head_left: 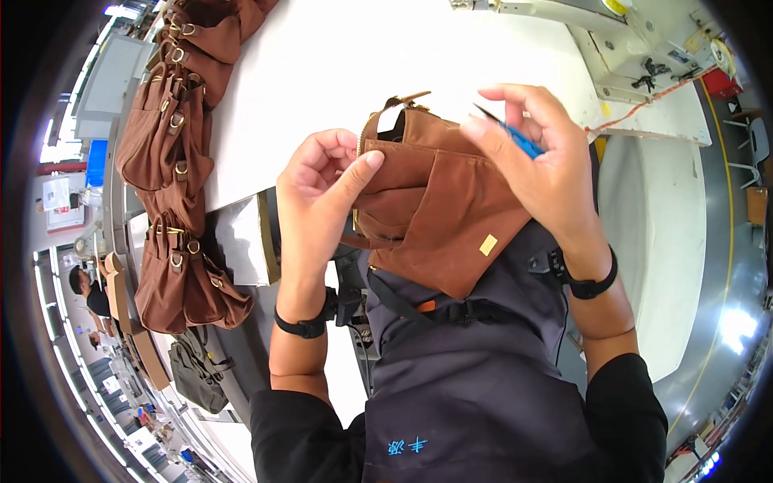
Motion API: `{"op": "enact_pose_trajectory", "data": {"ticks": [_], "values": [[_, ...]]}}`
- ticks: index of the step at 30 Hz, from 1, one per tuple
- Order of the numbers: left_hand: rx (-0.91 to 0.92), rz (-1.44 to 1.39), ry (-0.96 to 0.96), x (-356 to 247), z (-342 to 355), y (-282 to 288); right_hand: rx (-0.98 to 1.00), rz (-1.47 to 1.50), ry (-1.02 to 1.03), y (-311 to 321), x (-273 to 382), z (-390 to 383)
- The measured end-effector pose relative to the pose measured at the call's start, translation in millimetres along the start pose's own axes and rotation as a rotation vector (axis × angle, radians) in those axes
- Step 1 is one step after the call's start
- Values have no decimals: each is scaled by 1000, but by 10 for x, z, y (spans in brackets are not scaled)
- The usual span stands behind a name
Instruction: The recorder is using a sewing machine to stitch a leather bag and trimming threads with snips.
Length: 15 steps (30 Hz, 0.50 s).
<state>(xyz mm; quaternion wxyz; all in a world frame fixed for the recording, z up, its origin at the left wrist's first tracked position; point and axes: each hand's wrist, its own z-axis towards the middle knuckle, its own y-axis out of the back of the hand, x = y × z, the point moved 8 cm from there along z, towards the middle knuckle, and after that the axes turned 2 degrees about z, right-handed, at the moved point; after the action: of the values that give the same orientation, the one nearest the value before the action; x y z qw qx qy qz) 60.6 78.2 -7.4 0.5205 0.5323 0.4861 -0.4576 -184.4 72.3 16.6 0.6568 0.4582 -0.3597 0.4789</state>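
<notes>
A brown fabric bag (451, 233) with a small gold plate and a zipper edge lies over my dark apron at the table's near edge. My left hand (326, 181) grips the bag's upper left edge by the zipper, thumb on the front. My right hand (539, 161) is raised over the bag's upper right, closed around a blue-handled tool (522, 143) with a thin dark tip, apparently snips or tweezers, pointing up and left. A short strap and a white tag stick up at the bag's top.
Several similar brown bags (165, 137) hang along the white table's (322, 56) left side, with an olive bag (197, 370) lower down. A sewing machine (628, 44) stands at back right, with an orange cord below it. A person (93, 294) is far left.
</notes>
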Motion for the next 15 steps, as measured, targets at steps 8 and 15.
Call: {"op": "enact_pose_trajectory", "data": {"ticks": [8,15], "values": [[-166,743,-980,-536,-528,-366,258,195,-302,-233,103,-266],[-65,811,-1211,-428,-694,-592,340,62,-341,-373,-119,-289]]}}
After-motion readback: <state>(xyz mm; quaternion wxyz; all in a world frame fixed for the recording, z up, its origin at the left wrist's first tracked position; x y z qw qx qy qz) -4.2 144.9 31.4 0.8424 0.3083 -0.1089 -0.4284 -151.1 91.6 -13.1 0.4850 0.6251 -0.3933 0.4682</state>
